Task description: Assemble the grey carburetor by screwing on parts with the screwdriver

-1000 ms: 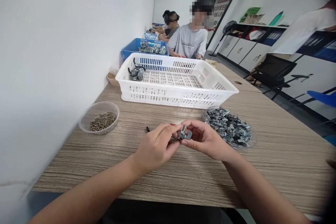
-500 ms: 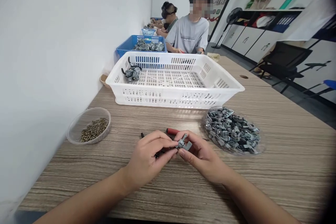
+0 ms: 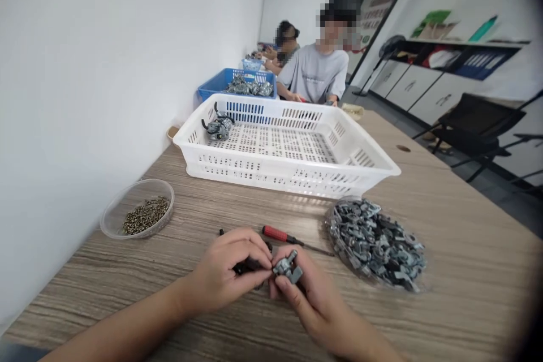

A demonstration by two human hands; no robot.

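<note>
Between the thumb and fingers of my right hand [image 3: 314,294] is a small grey metal fitting [image 3: 288,267] with a short round stub and a flat tab. My left hand [image 3: 224,274] is closed around a black part [image 3: 246,266], mostly hidden by the fingers. Its fingertips meet the near side of the metal fitting; whether the two parts are joined I cannot tell. Just beyond the hands, a screwdriver with a red handle [image 3: 275,233] lies on the table, its shaft pointing right.
A clear bowl of brass-coloured screws [image 3: 146,216] stands left. Grey metal parts [image 3: 375,243] fill a clear tray at right. A white basket [image 3: 271,172] with a few assembled pieces [image 3: 219,126] lies ahead, a blue crate [image 3: 207,86] behind it. A co-worker [image 3: 316,70] sits beyond.
The head view has shifted and tilted. My hands sit lower in the picture, and the metal fitting has turned a little in my right fingers. More of the screwdriver now shows.
</note>
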